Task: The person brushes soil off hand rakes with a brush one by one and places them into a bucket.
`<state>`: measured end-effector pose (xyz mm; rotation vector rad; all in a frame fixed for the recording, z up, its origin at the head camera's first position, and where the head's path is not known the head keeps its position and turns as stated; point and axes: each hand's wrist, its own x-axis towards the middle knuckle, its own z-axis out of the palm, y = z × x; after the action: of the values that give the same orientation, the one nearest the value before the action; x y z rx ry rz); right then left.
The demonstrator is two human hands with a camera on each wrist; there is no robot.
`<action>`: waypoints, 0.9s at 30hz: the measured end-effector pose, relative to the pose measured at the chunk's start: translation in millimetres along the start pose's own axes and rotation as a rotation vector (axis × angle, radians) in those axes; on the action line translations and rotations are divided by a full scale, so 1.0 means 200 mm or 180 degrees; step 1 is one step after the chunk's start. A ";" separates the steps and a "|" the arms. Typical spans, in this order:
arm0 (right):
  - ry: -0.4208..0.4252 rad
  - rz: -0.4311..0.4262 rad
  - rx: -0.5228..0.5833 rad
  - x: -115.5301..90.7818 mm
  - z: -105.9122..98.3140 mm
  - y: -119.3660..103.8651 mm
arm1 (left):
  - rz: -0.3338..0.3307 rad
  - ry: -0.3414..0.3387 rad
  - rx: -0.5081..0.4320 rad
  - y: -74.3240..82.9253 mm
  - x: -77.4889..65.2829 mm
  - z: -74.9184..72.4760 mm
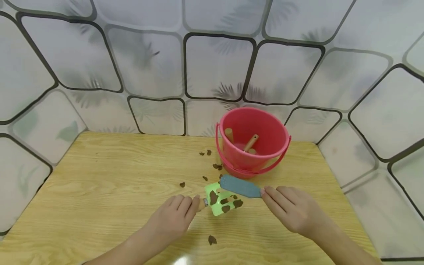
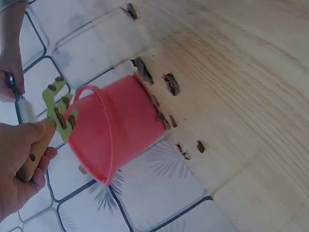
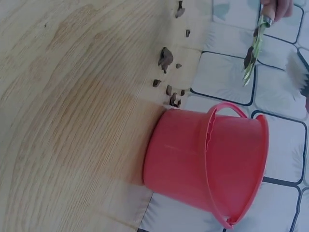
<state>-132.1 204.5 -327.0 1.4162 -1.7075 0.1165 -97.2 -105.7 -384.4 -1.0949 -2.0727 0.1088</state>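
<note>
My left hand (image 1: 177, 215) grips the wooden handle (image 2: 36, 152) of a small green garden fork (image 1: 216, 211). Brown crumbs lie across the fork's prongs. A blue-backed brush (image 1: 241, 187) is held by its near end in my right hand (image 1: 291, 211), its tip over the fork's far edge. White bristles (image 2: 28, 110) show on the brush in the left wrist view, facing the fork. Just beyond both tools stands a pink bucket (image 1: 236, 156), upright, its handle hanging down at the front. Both tools are raised above the table.
Wooden-handled tools (image 1: 251, 142) lean inside the bucket, their lower ends hidden. Several brown pieces (image 1: 216, 166) are scattered on the wooden table (image 1: 126, 173) left of the bucket, and one brown piece (image 1: 212, 240) lies nearer. A patterned wall (image 1: 218, 66) borders the table's back.
</note>
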 end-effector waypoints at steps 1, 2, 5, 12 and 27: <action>-0.0003 0.0006 -0.0012 0.00 0.00 0.00 | 0.0034 0.0022 0.0013 0.00 0.00 0.00; 0.0002 0.0011 -0.0033 0.00 0.01 0.00 | 0.0072 0.0038 0.0033 0.00 -0.01 0.01; 0.0019 0.0027 -0.0071 0.01 0.01 0.01 | 0.0166 0.0035 0.0057 0.00 -0.02 0.01; -0.0025 0.0085 -0.0094 0.01 0.04 0.01 | 0.0265 -0.0038 0.0049 -0.02 -0.05 0.01; -0.0251 0.0128 -0.0133 0.11 0.17 -0.08 | 0.0112 0.0127 0.0012 -0.09 -0.02 -0.06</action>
<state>-136.5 163.9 -340.2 1.3721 -1.7932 0.0473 -99.6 -124.0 -371.5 -1.1227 -2.0175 0.1072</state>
